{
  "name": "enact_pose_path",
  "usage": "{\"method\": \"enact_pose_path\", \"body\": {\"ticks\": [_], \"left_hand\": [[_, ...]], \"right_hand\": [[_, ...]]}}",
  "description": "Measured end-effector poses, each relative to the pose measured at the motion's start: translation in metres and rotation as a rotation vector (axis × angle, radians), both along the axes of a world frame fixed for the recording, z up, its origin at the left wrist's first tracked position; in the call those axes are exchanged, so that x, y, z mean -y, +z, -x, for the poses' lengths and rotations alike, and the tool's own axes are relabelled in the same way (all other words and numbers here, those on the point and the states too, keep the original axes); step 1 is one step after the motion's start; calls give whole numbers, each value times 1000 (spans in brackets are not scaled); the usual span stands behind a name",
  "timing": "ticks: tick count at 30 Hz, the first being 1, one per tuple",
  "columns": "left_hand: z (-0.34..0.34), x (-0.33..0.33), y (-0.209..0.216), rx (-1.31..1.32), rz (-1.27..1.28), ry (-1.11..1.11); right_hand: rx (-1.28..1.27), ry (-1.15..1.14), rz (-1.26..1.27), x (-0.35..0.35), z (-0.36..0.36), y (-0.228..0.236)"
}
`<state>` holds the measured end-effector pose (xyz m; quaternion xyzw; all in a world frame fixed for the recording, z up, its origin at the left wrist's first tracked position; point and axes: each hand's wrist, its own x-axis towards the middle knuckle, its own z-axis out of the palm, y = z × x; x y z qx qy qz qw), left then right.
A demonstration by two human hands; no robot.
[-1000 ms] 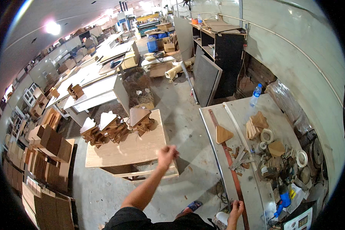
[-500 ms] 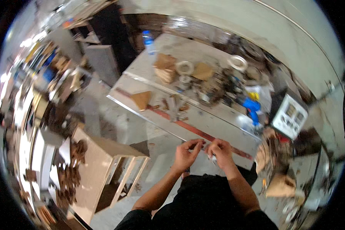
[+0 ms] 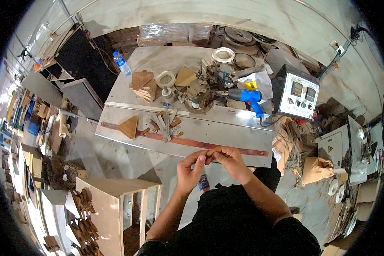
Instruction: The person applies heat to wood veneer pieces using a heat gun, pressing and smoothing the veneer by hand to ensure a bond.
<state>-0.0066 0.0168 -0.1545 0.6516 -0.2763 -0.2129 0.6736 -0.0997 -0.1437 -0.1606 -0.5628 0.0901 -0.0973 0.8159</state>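
My left hand (image 3: pixel 188 171) and my right hand (image 3: pixel 231 163) meet over the near edge of the workbench (image 3: pixel 230 123), fingertips pinched together. Something small and brownish seems to sit between the fingers, too hidden to name. Just beyond them a long red strip (image 3: pixel 192 143) runs along the bench top. Thin grey strips (image 3: pixel 164 126) lie in a loose heap left of my hands, with small brown scraps among them. Beside that heap rests a brown wood-look piece with angled sides (image 3: pixel 128 127).
Farther back are a blue heat gun (image 3: pixel 248 96), a control box with dials (image 3: pixel 298 94), tape rolls (image 3: pixel 223 54), a stack of brown pieces (image 3: pixel 143 85) and a water bottle (image 3: pixel 122 64). A wooden cabinet frame (image 3: pixel 99 209) stands on the floor at my left.
The view has turned and steadied, so the bench looks more level. My hands have come closer together, and the pale bit seen under my right hand no longer shows.
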Motion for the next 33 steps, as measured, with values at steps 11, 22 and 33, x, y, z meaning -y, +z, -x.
{"method": "enact_pose_path", "body": {"ticks": [11,22,33], "left_hand": [[-9,8,11,406,-96,124],[-18,2,15,630,-197,243],[-24,-14,31,343,-110,172]], "right_hand": [[-126,25,130,4,3,0],[-23,207,642,-11,9,28],[70,279,548,-12,-2,24]]}}
